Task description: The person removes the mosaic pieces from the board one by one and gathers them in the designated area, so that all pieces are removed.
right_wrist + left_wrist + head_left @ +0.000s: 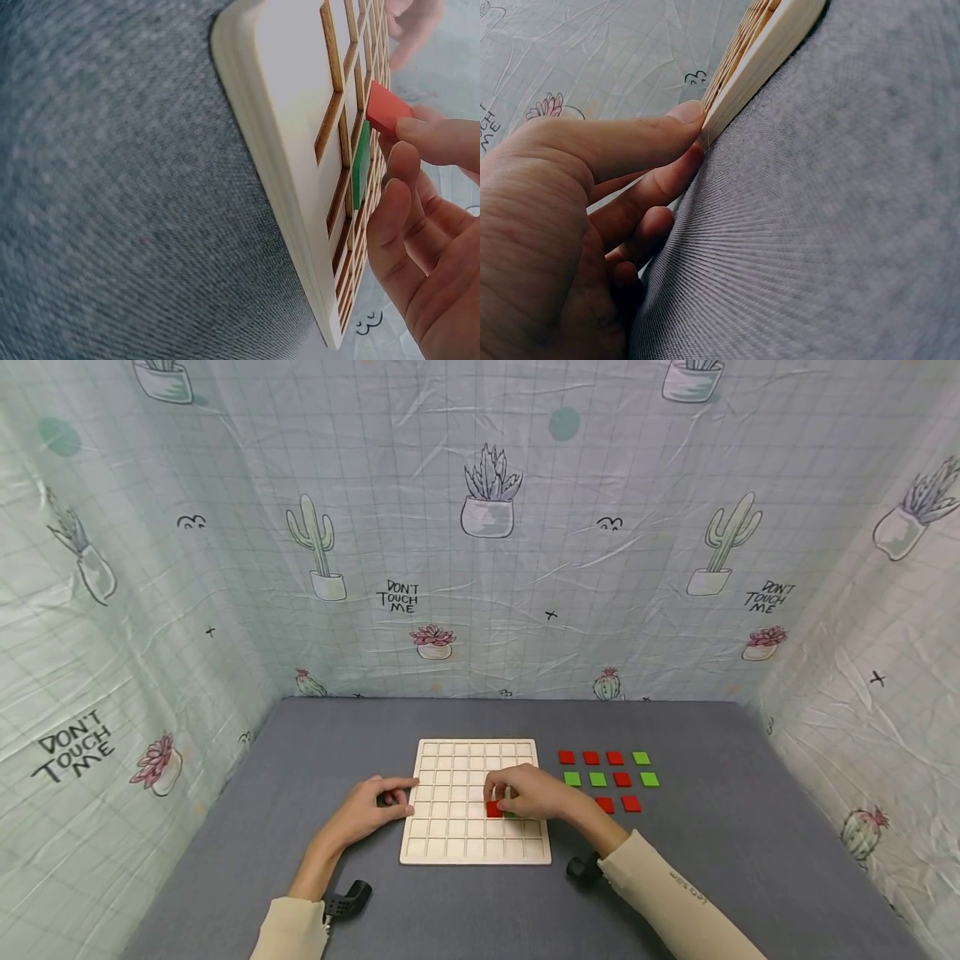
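Observation:
A pale wooden grid board (450, 850) lies flat on the grey table. My right hand (528, 792) pinches a red square tile (493, 810) between thumb and fingers over the grid. In the right wrist view that red tile (386, 107) is tilted, raised at one side above the board. Right beside it a green square tile (361, 169) sits on the grid, mostly covered by the hand in the head view. My left hand (366, 810) touches the board's left edge with thumb and index fingertips, as the left wrist view shows at the wooden side (739, 90).
Loose red tiles (590, 758) and green tiles (597, 779) lie in rows on the table right of the board; my right forearm hides part of the nearest row. Patterned cloth (487, 610) walls the table at the back and both sides. Black wrist devices (348, 900) hang below the wrists.

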A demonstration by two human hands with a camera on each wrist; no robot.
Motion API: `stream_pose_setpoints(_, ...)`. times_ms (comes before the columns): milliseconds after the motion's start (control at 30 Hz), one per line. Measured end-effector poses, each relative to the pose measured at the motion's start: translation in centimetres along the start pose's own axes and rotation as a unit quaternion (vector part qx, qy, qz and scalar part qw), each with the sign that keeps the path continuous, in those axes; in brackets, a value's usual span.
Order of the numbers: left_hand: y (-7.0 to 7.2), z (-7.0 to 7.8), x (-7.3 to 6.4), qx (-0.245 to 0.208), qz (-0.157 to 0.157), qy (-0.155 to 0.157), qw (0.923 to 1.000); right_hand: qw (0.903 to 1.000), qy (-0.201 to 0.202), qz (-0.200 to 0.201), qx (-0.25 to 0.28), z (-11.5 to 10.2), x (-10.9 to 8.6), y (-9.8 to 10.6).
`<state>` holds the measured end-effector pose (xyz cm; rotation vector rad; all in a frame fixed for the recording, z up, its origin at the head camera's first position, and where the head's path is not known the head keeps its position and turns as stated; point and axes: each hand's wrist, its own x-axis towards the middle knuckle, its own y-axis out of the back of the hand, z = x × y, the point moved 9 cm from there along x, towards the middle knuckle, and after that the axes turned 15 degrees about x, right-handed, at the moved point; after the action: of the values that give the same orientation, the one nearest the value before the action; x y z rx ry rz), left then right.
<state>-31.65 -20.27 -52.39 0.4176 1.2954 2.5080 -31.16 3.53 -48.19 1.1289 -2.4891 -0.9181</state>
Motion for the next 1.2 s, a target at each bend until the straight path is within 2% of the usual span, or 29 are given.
stream_pose_setpoints(233,0.0,0.1,0.0,-0.001,-0.002,0.005,1.0,0.9999,0.003,0.009,0.009,0.0,-0.2,0.5)
stream_pose_setpoints(467,0.0,0.2,0.2,0.006,-0.004,0.01,0.9999,0.9993,0.02,0.021,0.025,0.0,-1.3,2.2)
stream_pose_setpoints(733,0.0,0.2,0.2,0.002,-0.007,0.013,0.9999,0.9986,0.008,0.034,0.039,0.8,-2.6,3.7)
stream_pose_setpoints(967,0.1,0.1,0.1,0.005,-0.004,0.018,0.9998,0.9972,-0.022,0.046,0.054,1.6,-3.9,4.8)
stream_pose_setpoints(1200,0.0,0.1,0.1,-0.003,-0.006,0.015,0.9999,0.9965,-0.018,0.057,0.058,2.6,-5.7,6.0)
